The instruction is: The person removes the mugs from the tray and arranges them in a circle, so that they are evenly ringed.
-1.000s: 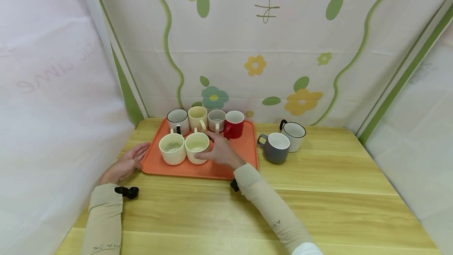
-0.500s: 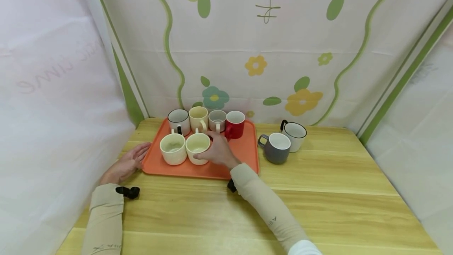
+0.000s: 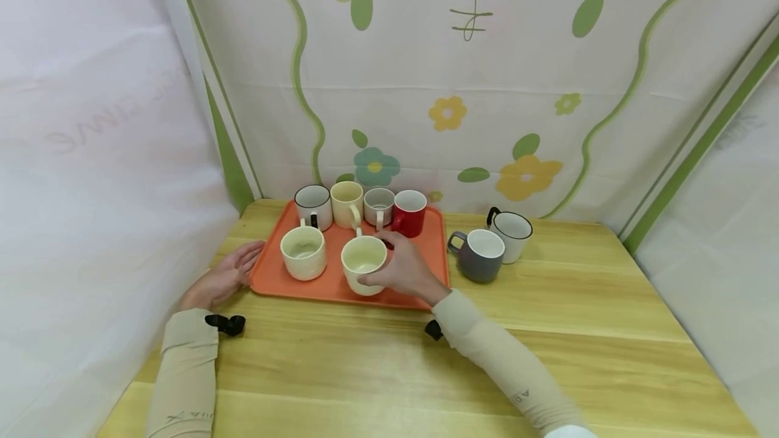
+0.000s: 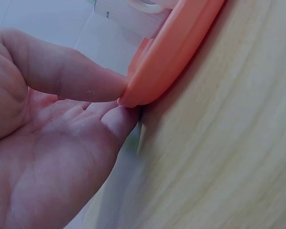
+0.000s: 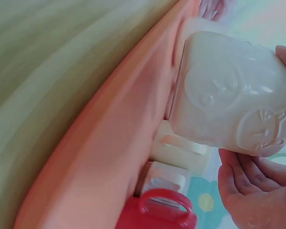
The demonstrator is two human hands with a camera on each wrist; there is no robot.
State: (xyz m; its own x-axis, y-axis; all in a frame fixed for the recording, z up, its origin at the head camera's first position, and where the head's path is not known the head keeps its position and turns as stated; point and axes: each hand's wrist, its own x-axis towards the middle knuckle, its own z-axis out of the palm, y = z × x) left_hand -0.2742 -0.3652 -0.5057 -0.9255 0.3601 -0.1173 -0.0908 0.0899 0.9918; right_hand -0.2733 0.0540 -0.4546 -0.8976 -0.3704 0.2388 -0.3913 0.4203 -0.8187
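Observation:
My right hand grips a cream mug by its rim and side, over the front of the orange tray. In the right wrist view, embossed animal faces show on this cream mug, which seems slightly raised. A second cream mug stands on the tray to its left, apart from it. At the tray's left edge is my left hand. The left wrist view shows its thumb against the tray rim, with fingers around the outer edge, pinching it.
Along the tray's back stand a black-rimmed white mug, a yellow mug, a grey mug and a red mug. Right of the tray, a dark grey mug and another black-rimmed mug stand on the wooden table.
My right hand has moved the cream mug rightward, opening a gap from the other cream mug. My left hand stays at the tray edge. The head view has shifted slightly.

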